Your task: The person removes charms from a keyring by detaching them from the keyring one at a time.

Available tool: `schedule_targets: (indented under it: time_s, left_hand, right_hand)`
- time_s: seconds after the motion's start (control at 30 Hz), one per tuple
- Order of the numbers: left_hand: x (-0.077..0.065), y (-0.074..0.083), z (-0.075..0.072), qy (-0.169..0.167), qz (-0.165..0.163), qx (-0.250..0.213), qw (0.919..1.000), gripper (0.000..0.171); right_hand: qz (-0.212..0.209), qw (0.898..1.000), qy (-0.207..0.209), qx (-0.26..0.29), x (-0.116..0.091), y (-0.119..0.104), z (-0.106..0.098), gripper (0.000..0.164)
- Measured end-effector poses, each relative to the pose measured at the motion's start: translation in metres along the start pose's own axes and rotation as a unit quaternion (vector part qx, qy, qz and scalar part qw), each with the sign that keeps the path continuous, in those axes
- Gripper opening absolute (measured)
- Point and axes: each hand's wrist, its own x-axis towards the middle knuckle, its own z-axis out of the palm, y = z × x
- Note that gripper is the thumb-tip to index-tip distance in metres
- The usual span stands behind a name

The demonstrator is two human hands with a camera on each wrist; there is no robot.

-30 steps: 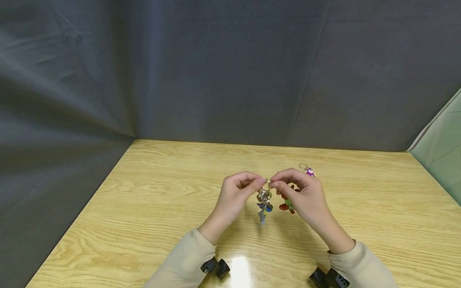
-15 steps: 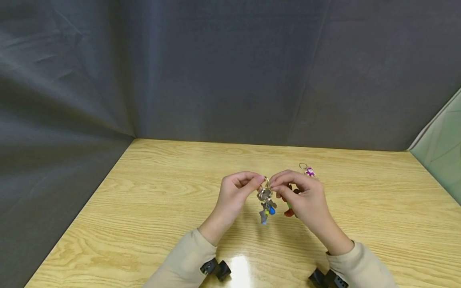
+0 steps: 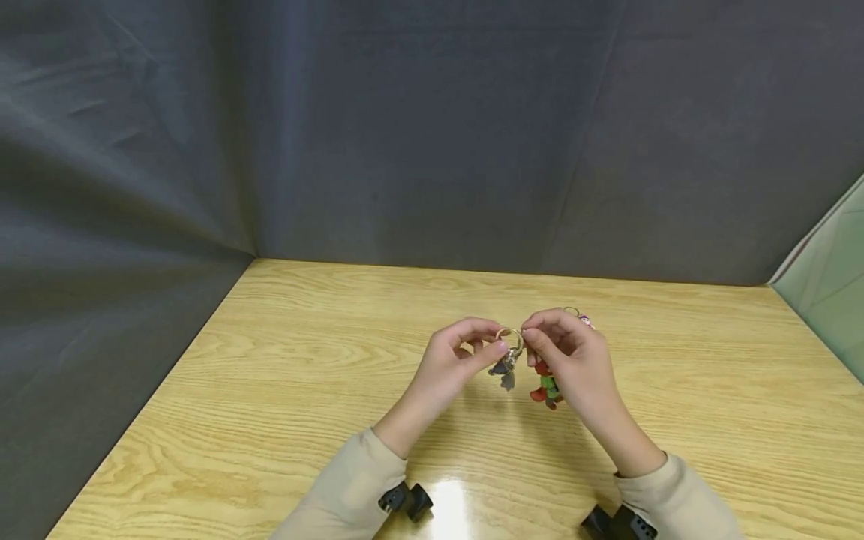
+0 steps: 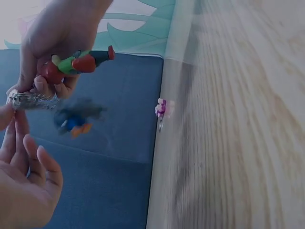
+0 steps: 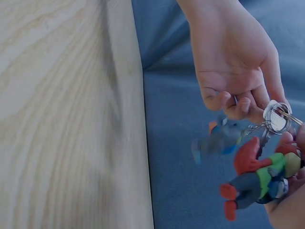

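Note:
My left hand (image 3: 462, 352) pinches a metal key ring (image 3: 513, 332) between thumb and fingers, above the table. From it dangles a cluster of silvery rings (image 5: 277, 117) and a grey figurine charm (image 3: 507, 375) with blue and orange parts (image 4: 78, 125), blurred in the wrist views. Thumb and fingertips of my right hand (image 3: 574, 356) close together right at the ring's other side. A red and green figurine keychain (image 5: 267, 171) hangs from my right hand, under its fingers; the hold on its own ring is mostly hidden.
Behind my right hand lies a keychain with a small purple figurine (image 4: 161, 108), partly covered in the head view. Dark cloth (image 3: 432, 142) stands along the table's (image 3: 283, 420) back and left edges. A pale green panel (image 3: 830, 277) rises at the right.
Both hands have shifted slightly right, and the key ring has turned to show its loop. The grey charm sits higher, and more of the red and green figurine shows below my right hand.

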Motion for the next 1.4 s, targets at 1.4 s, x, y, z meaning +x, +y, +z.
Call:
schedule_targets:
  time_s: [1.4]
  left_hand:
    - [-0.0006, -0.005, 0.0033, 0.066, 0.035, 0.026, 0.9969, 0.017]
  right_hand:
    - [0.044, 0.996, -0.024, -0.07, 0.0032, -0.0002, 0.0006, 0.008]
